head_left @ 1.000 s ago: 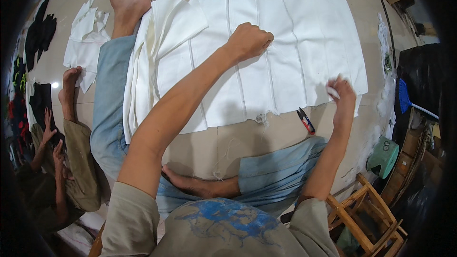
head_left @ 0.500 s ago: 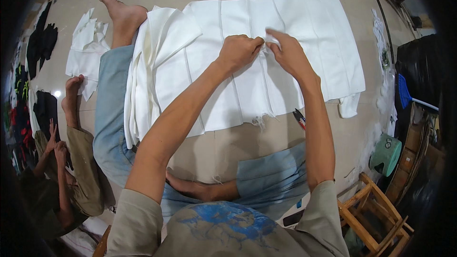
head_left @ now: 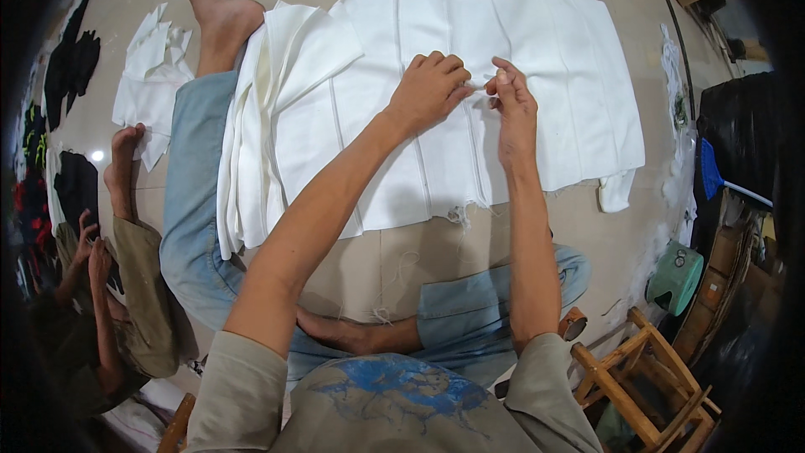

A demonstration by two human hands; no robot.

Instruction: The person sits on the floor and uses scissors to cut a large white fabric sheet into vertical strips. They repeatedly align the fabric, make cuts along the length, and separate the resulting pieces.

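Note:
White fabric panels (head_left: 566,109) with long seams lie spread across the floor before me, frayed along part of the near edge. My left hand (head_left: 430,91) is over the middle of the cloth, its fingers bent and its thumb and index finger pinching the cloth at a seam. Just right of it, my right hand (head_left: 515,109) is raised above the fabric. Its thumb and fingertips are drawn together, and a pale strand seems to run between the hands; what they grip is too small to make out. A folded stack of white fabric (head_left: 251,130) rests at the left.
My legs surround the cloth's left and near sides. Loose threads (head_left: 398,273) lie on the floor. Another person (head_left: 105,302) sits at the left near white pieces (head_left: 151,75). At right are a wooden stool (head_left: 641,377), a green plastic stool (head_left: 675,277) and a blue-headed tool (head_left: 711,169).
My right hand has turned upright, its fingertips closing together. My left hand's fist has loosened slightly. The small dark-and-red tool on the floor is no longer visible; my right forearm now crosses that spot.

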